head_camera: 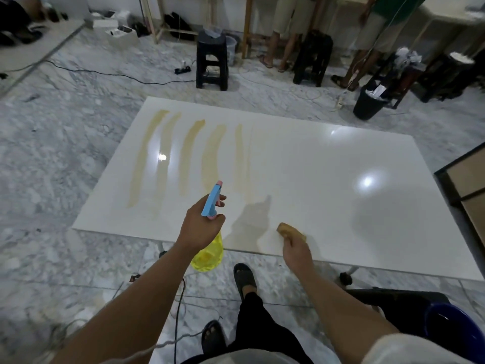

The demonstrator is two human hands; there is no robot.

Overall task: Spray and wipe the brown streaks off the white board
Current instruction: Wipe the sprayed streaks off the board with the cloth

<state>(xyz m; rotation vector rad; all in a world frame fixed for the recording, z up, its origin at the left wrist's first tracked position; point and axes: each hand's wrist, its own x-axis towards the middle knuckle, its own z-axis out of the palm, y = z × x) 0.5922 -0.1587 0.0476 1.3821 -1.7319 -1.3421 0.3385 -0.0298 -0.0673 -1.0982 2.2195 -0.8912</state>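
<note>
The white board [328, 166] lies flat in front of me, glossy with light reflections. Several brown streaks [189, 156] run lengthwise across its left half; the right half looks white. My left hand [200, 224] grips a spray bottle [211, 200] with a blue head and yellow body, held over the board's near edge with the nozzle pointing at the streaks. My right hand [296, 252] holds a brownish cloth [288, 229] against the board near its front edge, to the right of the bottle.
A black stool [212, 61] stands beyond the board, with cables and a power strip [182, 69] on the marble floor. A black bin [368, 103] sits at the far right. People's legs [283, 35] are at the back. A blue bucket [451, 334] is by my right leg.
</note>
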